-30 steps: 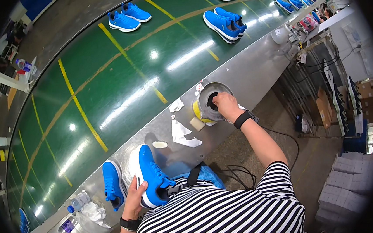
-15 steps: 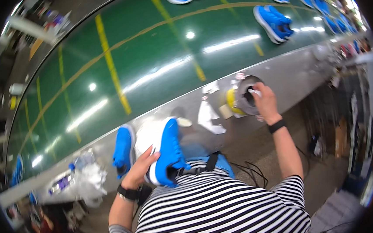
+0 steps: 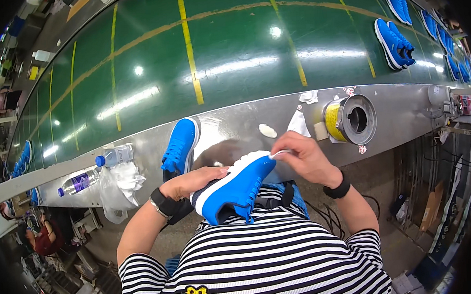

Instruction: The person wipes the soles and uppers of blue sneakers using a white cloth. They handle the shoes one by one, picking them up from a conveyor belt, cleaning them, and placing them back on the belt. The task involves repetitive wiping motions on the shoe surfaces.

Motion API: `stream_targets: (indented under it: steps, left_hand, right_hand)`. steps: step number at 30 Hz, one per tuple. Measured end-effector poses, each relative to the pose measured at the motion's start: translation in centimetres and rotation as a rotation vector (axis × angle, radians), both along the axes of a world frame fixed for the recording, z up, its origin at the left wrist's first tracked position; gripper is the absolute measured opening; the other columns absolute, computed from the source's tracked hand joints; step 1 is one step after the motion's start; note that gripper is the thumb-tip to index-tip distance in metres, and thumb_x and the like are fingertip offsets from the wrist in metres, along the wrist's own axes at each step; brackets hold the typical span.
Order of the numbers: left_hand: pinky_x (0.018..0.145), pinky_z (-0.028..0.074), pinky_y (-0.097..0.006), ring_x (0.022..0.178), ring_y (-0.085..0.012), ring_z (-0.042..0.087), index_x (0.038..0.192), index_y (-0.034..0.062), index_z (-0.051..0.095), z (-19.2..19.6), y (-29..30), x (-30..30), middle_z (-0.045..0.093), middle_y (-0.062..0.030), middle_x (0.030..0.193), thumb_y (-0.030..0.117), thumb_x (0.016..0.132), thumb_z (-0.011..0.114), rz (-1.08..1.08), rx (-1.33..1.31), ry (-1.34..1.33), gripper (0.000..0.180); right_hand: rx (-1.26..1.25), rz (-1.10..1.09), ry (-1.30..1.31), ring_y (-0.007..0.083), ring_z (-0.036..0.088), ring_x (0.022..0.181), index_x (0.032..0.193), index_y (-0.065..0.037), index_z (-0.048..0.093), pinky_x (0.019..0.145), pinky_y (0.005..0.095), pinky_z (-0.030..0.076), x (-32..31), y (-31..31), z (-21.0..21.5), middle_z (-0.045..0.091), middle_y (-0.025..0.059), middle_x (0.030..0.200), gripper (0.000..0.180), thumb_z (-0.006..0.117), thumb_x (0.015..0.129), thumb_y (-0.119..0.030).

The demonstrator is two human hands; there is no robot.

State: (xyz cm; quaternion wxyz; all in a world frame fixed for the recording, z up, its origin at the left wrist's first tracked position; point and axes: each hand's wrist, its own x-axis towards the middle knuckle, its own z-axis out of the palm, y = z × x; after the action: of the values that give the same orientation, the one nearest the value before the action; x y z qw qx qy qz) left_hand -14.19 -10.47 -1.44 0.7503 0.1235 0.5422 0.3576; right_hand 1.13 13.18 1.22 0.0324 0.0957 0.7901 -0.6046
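In front of my chest, my left hand [image 3: 197, 182] is closed around the heel end and sole of a blue sneaker [image 3: 231, 194] with a white sole. The shoe is tilted, its toe pointing right. My right hand [image 3: 305, 155] pinches a small white wad [image 3: 281, 153], cloth or paper, against the white sole edge at the toe. Beyond my left hand, a second blue sneaker [image 3: 180, 143] stands on the metal ledge [image 3: 228, 120]. A round metal container [image 3: 361, 119] with a dark round opening and a yellow band sits on the ledge beyond my right hand.
Behind the ledge runs a green conveyor belt [image 3: 147, 76] with yellow lines, carrying pairs of blue sneakers [image 3: 396, 43]. White scraps [image 3: 298, 124] and an oval white piece [image 3: 267, 130] lie on the ledge. Plastic bottles [image 3: 115, 155] and a plastic bag [image 3: 114, 192] are at the left.
My right hand has moved left from the metal container to the shoe's toe, bringing the white wad. The held sneaker has swung from pointing away to pointing right. My view has shifted too.
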Motion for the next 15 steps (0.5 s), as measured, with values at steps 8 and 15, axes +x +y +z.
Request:
stream_targets:
  steps: [8,15]
  left_hand:
    - [0.094,0.035,-0.025,0.109,-0.0165,0.048,0.122,-0.004,0.045,-0.2,-0.5,-0.3,0.052,-0.0125,0.12,0.03,0.092,0.041,-0.173,0.027,0.05,0.046]
    - [0.093,0.035,-0.025,0.107,-0.0178,0.049,0.123,-0.0028,0.045,0.0,-0.5,-0.4,0.052,-0.0141,0.12,0.03,0.091,0.041,-0.303,0.062,0.155,0.046]
  right_hand:
    - [0.249,0.355,0.212,0.0247,0.048,0.085,0.081,-0.006,0.057,0.076,0.0347,0.039,-2.0,-3.4,-2.0,0.052,0.0067,0.082,0.01,0.061,0.072,-0.004]
    - [0.365,0.473,0.297,0.0242,0.047,0.083,0.079,-0.007,0.054,0.075,0.0346,0.036,-2.6,-6.1,-1.8,0.049,0.0064,0.079,0.009,0.06,0.072,-0.006]
